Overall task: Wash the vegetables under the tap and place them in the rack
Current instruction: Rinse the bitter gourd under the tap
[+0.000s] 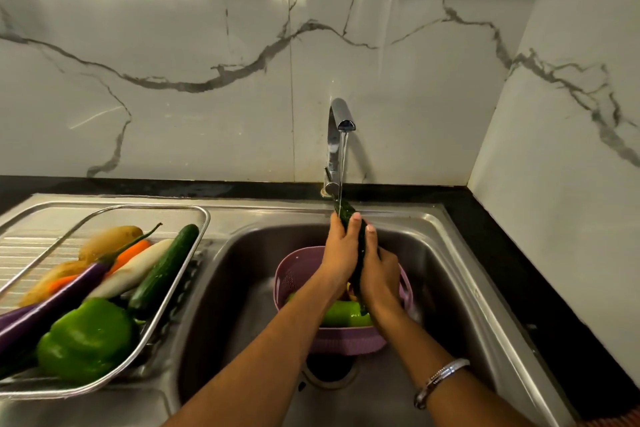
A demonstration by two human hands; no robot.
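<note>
Still on the rinse step
Both hands (360,263) gripping a dark green gourd (347,212) under the tap (341,121); next we'd carry it left to the rack (194,274).

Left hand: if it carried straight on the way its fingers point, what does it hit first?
Probably the tap. The left hand grips the dark green vegetable with fingers pointing up and away toward the tap's base. Depth is unclear; it might meet the sink rim first.

Dark green vegetable (349,215) mostly hidden between left hand (341,255) and right hand (379,276), kind unclear. Colander (298,274) contents largely covered by forearms. Eggplant (52,302) cut off at left edge. Potatoes (107,239) blurred.
</note>
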